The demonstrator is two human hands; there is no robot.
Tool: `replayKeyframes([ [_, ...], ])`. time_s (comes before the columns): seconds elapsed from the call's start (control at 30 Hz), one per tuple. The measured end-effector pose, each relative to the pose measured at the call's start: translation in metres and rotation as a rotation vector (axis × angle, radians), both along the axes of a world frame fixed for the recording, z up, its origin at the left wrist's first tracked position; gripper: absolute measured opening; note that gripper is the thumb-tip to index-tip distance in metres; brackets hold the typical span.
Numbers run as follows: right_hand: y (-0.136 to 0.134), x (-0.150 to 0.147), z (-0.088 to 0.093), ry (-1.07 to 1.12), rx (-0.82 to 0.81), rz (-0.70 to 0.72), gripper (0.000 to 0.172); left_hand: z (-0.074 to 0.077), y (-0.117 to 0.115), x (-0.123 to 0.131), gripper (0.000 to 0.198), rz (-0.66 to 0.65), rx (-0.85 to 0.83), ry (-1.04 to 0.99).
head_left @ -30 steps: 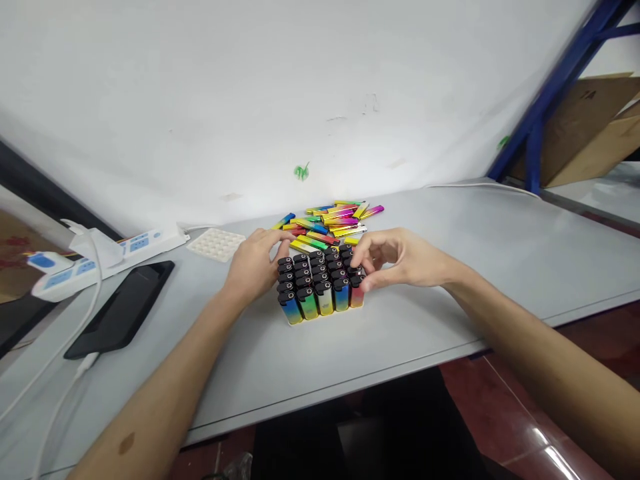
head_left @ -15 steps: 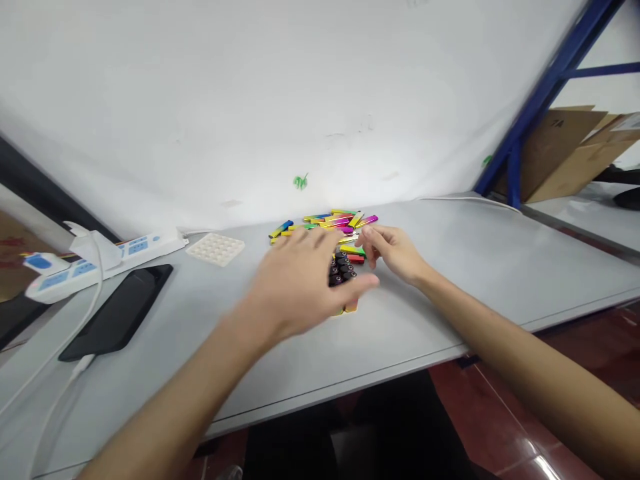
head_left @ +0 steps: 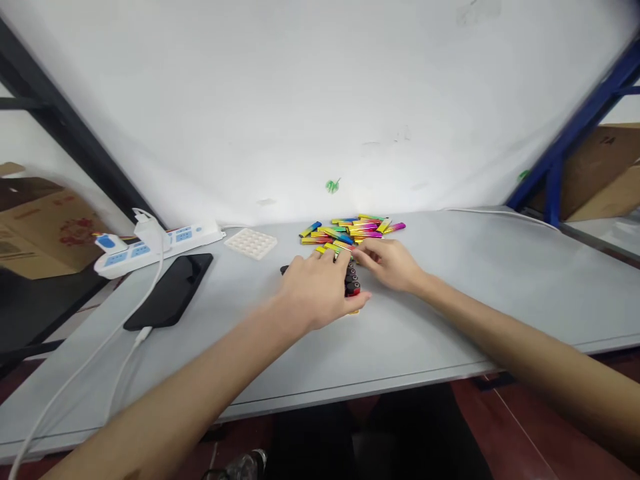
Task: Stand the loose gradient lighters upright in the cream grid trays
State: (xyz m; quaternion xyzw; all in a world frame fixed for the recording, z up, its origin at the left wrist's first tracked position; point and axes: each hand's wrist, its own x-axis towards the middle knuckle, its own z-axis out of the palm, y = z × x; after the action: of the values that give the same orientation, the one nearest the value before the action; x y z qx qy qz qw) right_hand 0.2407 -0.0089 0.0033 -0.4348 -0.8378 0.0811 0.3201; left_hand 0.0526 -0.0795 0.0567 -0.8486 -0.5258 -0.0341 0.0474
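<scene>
Several shiny slim lighter-like sticks (head_left: 365,230) in yellow, pink, blue and green lie in a loose pile at the back of the table. In front of them is a tight group with black round-ended tops (head_left: 353,277), partly covered by my left hand (head_left: 317,287). That hand rests palm down over the group, thumb apart and fingers reaching forward to the pile's near edge. My right hand (head_left: 387,261) is beside the group on the right, fingers curled and pinched at the pile's near edge. Whatever is between its fingertips is hidden.
A white tray with a grid of pockets (head_left: 251,244) lies left of the pile. Farther left are a black phone (head_left: 170,291) on a white cable and a power strip (head_left: 160,248) with plugs. A white wall (head_left: 320,100) closes off the table's back.
My head view has turned left. My left hand has settled lower over the black-topped group, its fingers now nearer the pile. My right hand has drawn closer to the left fingertips.
</scene>
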Motion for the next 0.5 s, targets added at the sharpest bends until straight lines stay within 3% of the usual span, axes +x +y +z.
replayKeyframes([
  [0.2,0.036,-0.098,0.012,-0.368,0.078,0.208,0.031,-0.003,-0.007,-0.053,0.062,0.048,0.043,0.057],
  [0.33,0.059,-0.160,0.010,-0.541,0.096,0.244,0.038,-0.003,-0.010,-0.080,0.062,0.087,0.059,0.097],
  [0.5,0.071,-0.196,0.008,-0.547,0.100,0.203,0.029,0.000,-0.008,-0.097,0.060,0.146,0.085,0.151],
])
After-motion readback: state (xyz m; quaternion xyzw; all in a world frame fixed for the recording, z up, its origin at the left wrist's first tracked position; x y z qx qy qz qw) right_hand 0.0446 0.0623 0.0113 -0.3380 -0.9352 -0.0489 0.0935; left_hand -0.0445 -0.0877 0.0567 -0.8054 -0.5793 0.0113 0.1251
